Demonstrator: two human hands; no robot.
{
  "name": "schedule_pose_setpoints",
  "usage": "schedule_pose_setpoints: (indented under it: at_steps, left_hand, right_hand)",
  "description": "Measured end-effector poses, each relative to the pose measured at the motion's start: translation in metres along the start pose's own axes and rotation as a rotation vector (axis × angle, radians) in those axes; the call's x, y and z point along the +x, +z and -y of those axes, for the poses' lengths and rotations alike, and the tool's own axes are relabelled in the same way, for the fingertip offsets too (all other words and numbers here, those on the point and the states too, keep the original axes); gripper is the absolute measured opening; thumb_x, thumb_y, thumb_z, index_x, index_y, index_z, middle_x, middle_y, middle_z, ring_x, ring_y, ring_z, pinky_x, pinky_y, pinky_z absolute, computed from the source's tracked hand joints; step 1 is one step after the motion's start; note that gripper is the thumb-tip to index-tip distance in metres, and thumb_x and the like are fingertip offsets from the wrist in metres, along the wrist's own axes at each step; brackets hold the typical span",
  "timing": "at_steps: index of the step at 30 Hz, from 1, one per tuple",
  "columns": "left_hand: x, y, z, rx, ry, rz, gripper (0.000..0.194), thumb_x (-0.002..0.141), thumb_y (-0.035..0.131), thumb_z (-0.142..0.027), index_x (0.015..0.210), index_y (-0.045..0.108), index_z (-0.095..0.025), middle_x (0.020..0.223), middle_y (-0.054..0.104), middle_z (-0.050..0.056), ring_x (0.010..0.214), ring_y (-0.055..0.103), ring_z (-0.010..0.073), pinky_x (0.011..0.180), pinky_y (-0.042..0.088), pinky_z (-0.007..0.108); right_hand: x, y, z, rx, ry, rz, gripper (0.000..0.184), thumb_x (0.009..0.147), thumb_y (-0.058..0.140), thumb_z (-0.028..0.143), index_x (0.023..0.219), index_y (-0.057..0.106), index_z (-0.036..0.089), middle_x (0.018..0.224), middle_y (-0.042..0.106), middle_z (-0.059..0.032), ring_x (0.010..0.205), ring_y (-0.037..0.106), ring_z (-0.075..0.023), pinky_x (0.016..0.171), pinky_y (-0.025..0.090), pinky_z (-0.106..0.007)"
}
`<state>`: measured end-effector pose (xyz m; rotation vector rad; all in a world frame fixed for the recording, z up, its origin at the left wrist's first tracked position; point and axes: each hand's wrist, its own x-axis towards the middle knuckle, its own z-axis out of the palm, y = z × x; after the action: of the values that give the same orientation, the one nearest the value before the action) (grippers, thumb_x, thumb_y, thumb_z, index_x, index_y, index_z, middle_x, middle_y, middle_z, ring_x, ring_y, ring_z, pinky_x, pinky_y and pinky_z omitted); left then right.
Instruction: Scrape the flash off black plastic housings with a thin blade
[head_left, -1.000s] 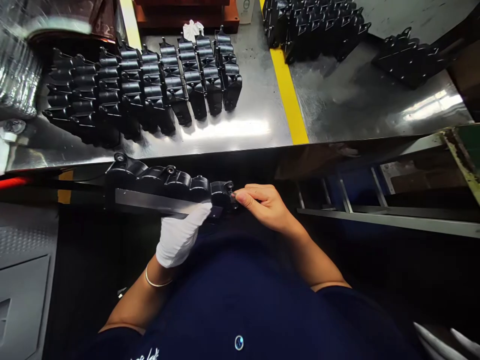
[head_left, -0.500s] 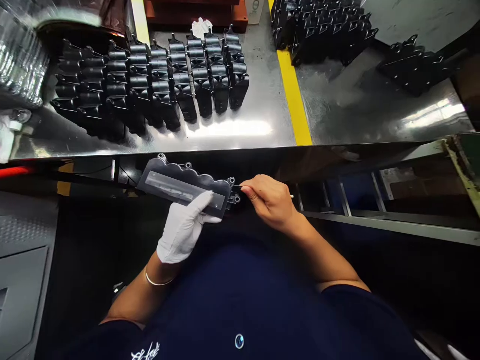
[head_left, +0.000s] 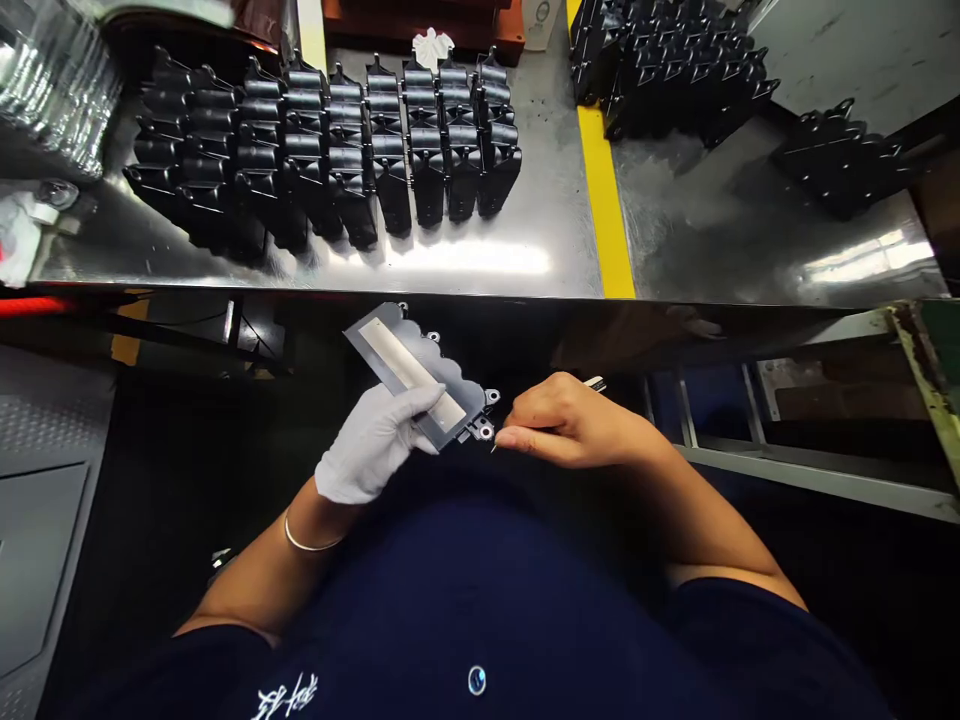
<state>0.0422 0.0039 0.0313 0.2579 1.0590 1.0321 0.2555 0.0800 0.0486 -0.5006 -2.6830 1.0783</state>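
Observation:
My left hand (head_left: 379, 435), in a white glove, grips a black plastic part (head_left: 457, 372) from below, thumb across its flat face. This part has a scalloped edge, small ring-shaped lugs and a pale shiny strip down its face. It is tilted, its right end lower. Bare and closed, my right hand (head_left: 574, 425) holds a slim pointed tool (head_left: 596, 383). The tool's thin tip shows below the fingertips, close to the lug at the part's right end; whether it touches cannot be told. Most of its handle is hidden in the hand.
Beyond my hands runs a metal bench (head_left: 540, 225) with rows of similar black parts (head_left: 390, 150) on the left. More black parts (head_left: 675, 75) stand right of a yellow tape strip (head_left: 609, 220). A metal rack (head_left: 817, 480) is at right, a grey cabinet (head_left: 45, 560) at left.
The plastic part has turned more steeply and shifted right, its right end lower. My right hand has moved right and down, the tool's tip now by the lower lug.

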Motion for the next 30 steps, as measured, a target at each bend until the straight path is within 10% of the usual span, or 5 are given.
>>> schedule_pose_setpoints:
  at_steps: [9, 30]
  left_hand:
    - [-0.001, -0.004, -0.008, -0.071, -0.134, 0.010, 0.017, 0.081, 0.066, -0.014, 0.096, 0.071, -0.010, 0.092, 0.075, 0.010, 0.075, 0.072, 0.0183, 0.060, 0.060, 0.023]
    - [0.003, -0.001, -0.008, -0.117, -0.227, 0.101, 0.015, 0.087, 0.057, -0.011, 0.090, 0.071, -0.008, 0.083, 0.074, 0.009, 0.068, 0.070, 0.0143, 0.064, 0.061, 0.022]
  right_hand:
    - [0.019, -0.010, 0.004, -0.765, -0.193, -0.133, 0.065, 0.087, 0.034, 0.073, 0.065, 0.056, 0.016, 0.059, 0.050, -0.0017, 0.054, 0.040, -0.0130, 0.051, 0.021, -0.028]
    - [0.016, -0.006, 0.000, -0.726, -0.359, -0.274, 0.055, 0.095, 0.043, 0.052, 0.052, 0.046, 0.018, 0.050, 0.037, 0.0028, 0.052, 0.031, -0.0120, 0.051, 0.021, -0.027]
